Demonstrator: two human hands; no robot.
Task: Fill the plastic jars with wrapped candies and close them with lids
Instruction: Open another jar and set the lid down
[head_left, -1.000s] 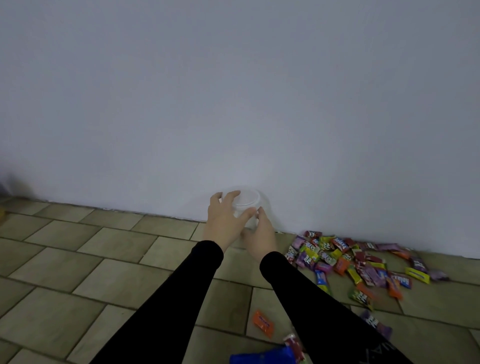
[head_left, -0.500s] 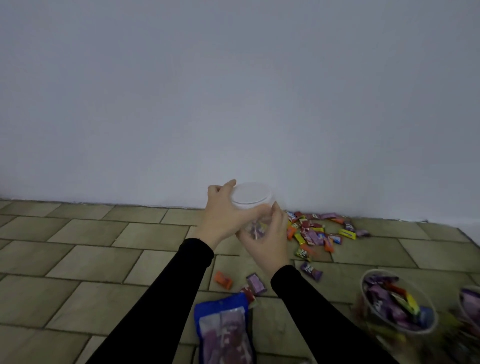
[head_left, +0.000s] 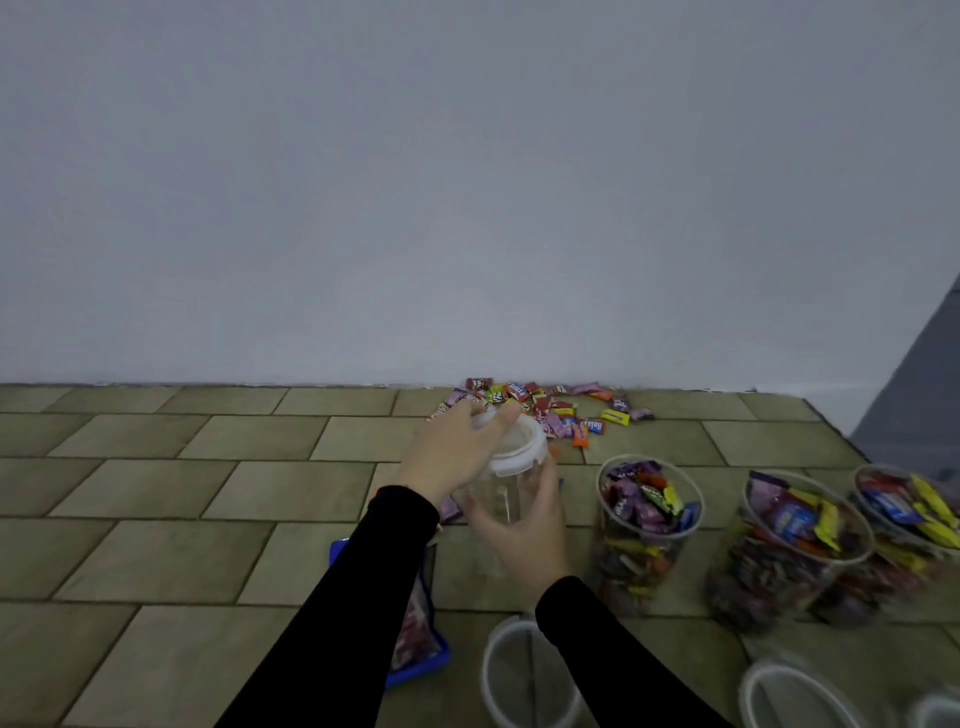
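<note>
I hold a clear plastic jar (head_left: 498, 506) above the tiled floor. My right hand (head_left: 524, 530) wraps round its body from below. My left hand (head_left: 452, 449) grips its white lid (head_left: 519, 447) at the top. The jar looks empty. To the right stand three open jars full of wrapped candies: one (head_left: 644, 525), a second (head_left: 795, 545) and a third (head_left: 914, 519) at the frame edge. A heap of loose wrapped candies (head_left: 545, 405) lies by the wall.
A blue candy bag (head_left: 421, 639) lies on the floor under my left forearm. Empty clear jars stand near the bottom edge: one (head_left: 519, 675) and another (head_left: 795, 696). A white wall rises behind the tiles. A grey surface (head_left: 914, 405) slants in at the right.
Both hands have carried the lidded jar back from the wall towards me. My view has swung right and down, bringing the filled jars and empty jars into sight.
</note>
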